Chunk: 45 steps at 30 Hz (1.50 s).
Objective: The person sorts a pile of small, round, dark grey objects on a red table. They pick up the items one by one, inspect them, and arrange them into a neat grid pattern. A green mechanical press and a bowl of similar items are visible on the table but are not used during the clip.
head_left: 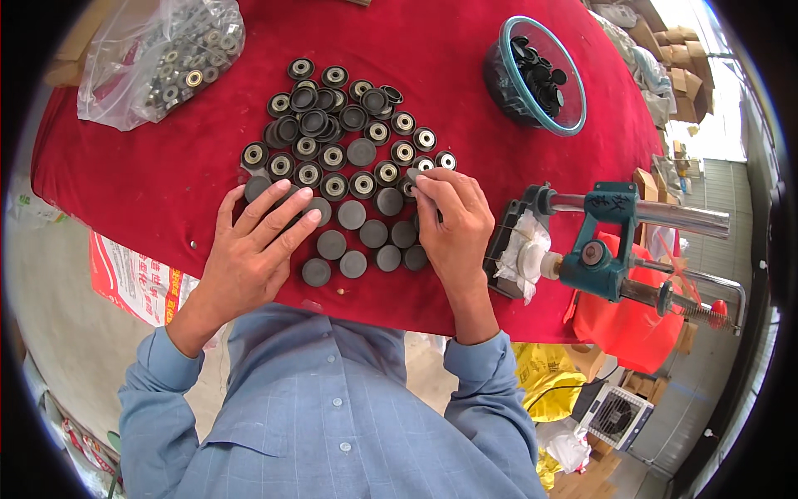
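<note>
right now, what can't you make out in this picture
Head view:
1. Grey discs at the left hand: partly covered by it.
2. Small disc at the right hand: partly covered by it, so whether it is pinched is unclear.
3. Bowl bottom: hidden by black pieces.
4. Surface under the white wrapping by the green press: covered.

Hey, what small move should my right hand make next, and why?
Probably lower the grey disc onto the bearing piece just below it in view: your right hand appears to pinch that disc, and the bearing piece looks partly uncovered.
</note>
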Tool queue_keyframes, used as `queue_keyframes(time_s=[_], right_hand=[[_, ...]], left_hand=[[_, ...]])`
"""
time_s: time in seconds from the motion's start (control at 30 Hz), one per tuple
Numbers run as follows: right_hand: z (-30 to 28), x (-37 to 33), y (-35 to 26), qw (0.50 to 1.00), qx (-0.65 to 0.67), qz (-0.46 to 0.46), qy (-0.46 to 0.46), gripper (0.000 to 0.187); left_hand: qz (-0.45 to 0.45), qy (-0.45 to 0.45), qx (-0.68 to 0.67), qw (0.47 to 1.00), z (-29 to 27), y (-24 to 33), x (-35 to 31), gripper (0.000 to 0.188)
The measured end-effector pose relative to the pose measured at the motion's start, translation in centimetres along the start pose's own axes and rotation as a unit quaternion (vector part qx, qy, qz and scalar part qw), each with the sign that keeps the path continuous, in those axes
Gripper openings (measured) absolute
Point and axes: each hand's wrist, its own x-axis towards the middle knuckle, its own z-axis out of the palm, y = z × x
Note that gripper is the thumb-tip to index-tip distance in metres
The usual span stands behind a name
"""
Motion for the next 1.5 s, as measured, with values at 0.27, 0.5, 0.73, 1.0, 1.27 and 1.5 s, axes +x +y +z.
queue_keyframes(time_s=[0.27, 0.5, 0.73, 1.0, 1.27, 1.5], right_hand=[[-0.6, -0.9, -0.1, 0.997, -0.039, -0.016, -0.060, 0.017], [-1.1, -1.7, -1.1, 0.994, -0.073, -0.024, -0.075, 0.021], [-1.0, -2.8, -2.3, 0.985, -0.150, -0.034, -0.082, 0.026], [-1.0, -1.9, -3.3, 0.973, -0.191, -0.049, -0.117, 0.025], [-2.1, -0.2, -2.0, 0.986, -0.121, -0.008, -0.117, 0.032], [1.2, 3.3, -3.2, 0.996, -0.013, 0.040, -0.085, 0.036]], left_hand=[[0.001, -0.003, 0.001, 1.000, -0.1, 0.0, 0.1, 0.068], [0.001, -0.007, 0.004, 1.000, 0.0, 0.0, -0.1, 0.069], [0.006, 0.001, 0.004, 1.000, 0.0, -0.1, -0.1, 0.068], [0.010, 0.010, 0.011, 1.000, 0.1, 0.1, -0.2, 0.065], [0.011, 0.018, 0.005, 1.000, 0.0, -0.1, -0.1, 0.064], [-0.002, 0.024, -0.003, 1.000, 0.0, 0.0, -0.3, 0.063]])
